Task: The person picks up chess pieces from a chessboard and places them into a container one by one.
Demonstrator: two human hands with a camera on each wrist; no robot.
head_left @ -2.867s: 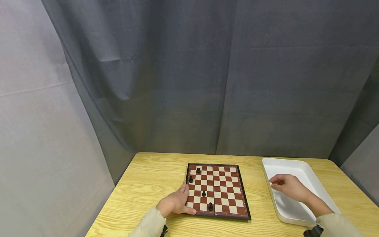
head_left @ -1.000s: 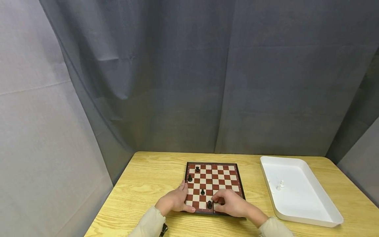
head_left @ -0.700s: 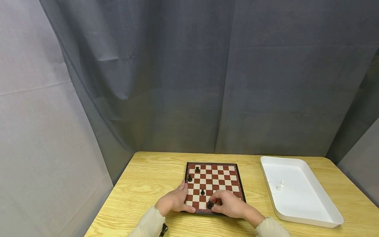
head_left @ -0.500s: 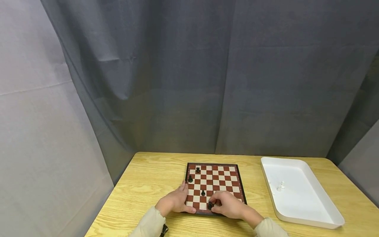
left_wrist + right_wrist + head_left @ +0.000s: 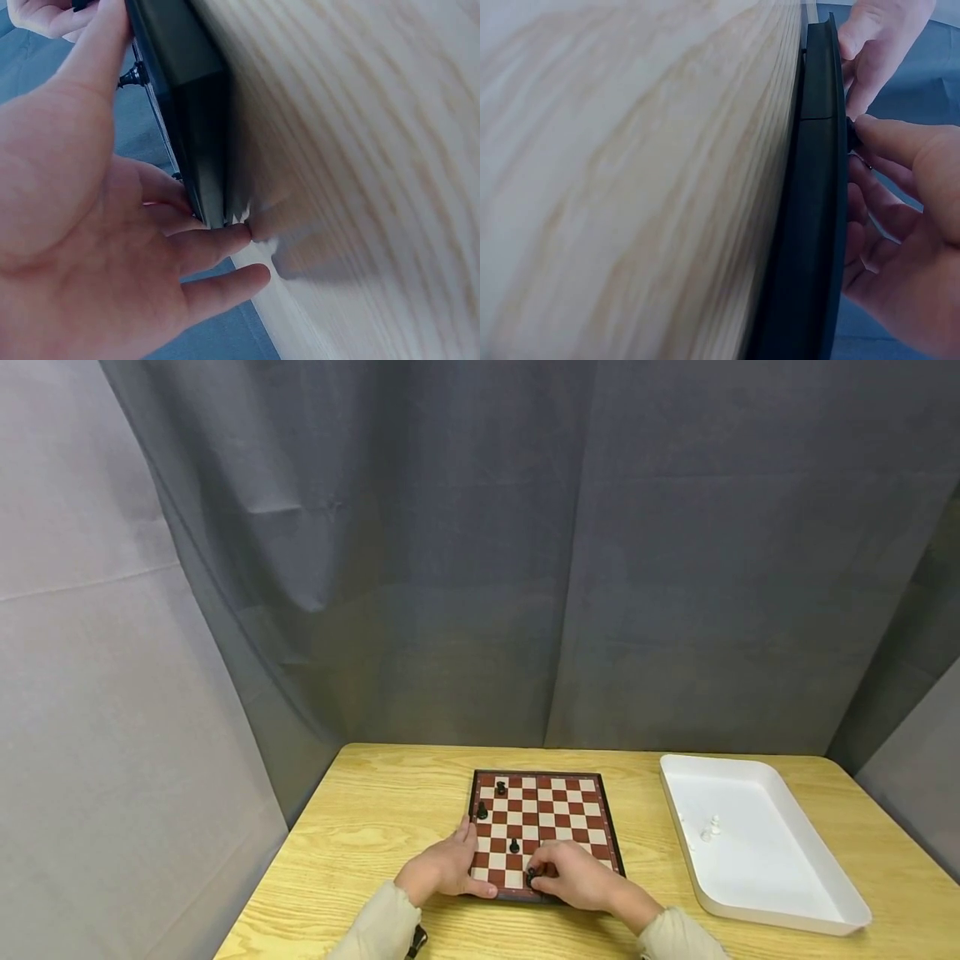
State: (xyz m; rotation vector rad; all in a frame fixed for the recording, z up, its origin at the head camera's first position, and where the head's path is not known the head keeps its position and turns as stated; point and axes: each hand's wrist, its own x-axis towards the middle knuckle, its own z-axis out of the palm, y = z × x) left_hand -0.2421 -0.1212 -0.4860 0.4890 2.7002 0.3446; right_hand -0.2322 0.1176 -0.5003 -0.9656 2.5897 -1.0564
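Observation:
A red-and-cream chessboard (image 5: 551,814) with a black rim lies on the wooden table. My left hand (image 5: 442,867) rests along its left edge, thumb over the near-left corner; the left wrist view shows its fingers (image 5: 217,289) stretched out beside the rim. At the board's near edge, thumb and fingers of my right hand (image 5: 573,875) pinch a black chess piece (image 5: 531,877), mostly hidden by them. In the right wrist view this dark piece (image 5: 852,136) is between the fingertips. Three other black chess pieces, a far one (image 5: 501,788), a left one (image 5: 482,811) and a nearer one (image 5: 513,846), stand on the board.
To the right of the board is a shallow white tray (image 5: 765,860), with several small white chess pieces (image 5: 707,834) near its left wall. A grey curtain (image 5: 465,610) hangs behind the table (image 5: 375,793).
My right hand has come from over the white tray leftward to the board, and its fingers have closed around the nearest black chess piece. My left hand has stayed at the board's edge.

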